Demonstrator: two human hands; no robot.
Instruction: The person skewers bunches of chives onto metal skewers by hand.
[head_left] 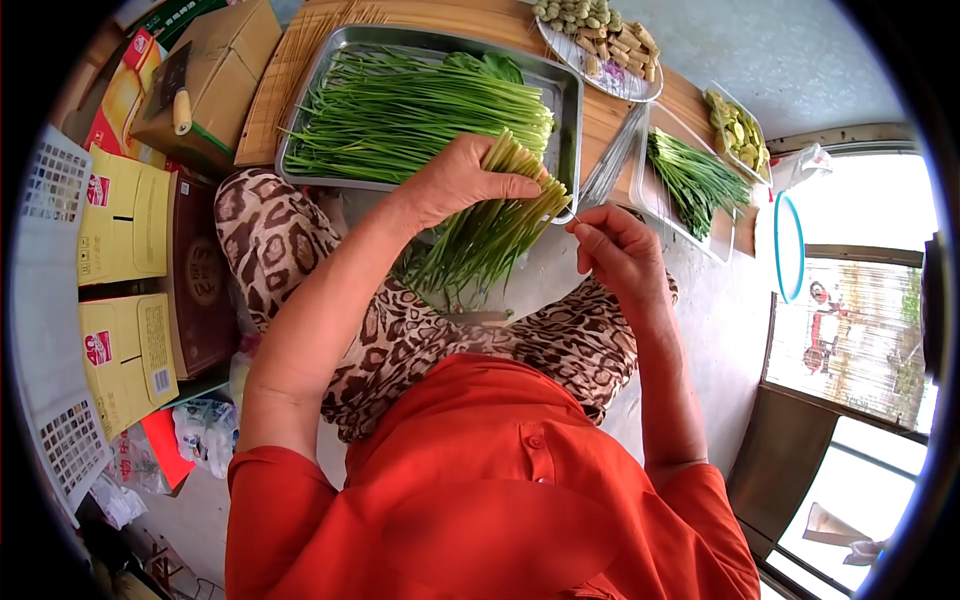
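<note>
My left hand point(455, 185) is closed around a bunch of garlic chives point(480, 240), pale cut ends up and green leaves hanging over my lap. Beside those pale ends, my right hand point(625, 255) pinches a thin skewer point(572, 217); its tip is too fine to make out against the bunch. Behind both hands, a metal tray point(566, 110) holds a thick layer of loose chives point(420, 110). A bundle of thin metal skewers point(614, 155) lies just right of this tray.
On the wooden table point(690, 95) are a plate point(640, 95) of rolled pieces, a plastic tray point(690, 243) of chives point(695, 175), and a dish of yellow-green pieces point(737, 130). Bamboo skewers point(312, 45) lie left. A knife point(182, 112) rests on a cardboard box point(225, 60).
</note>
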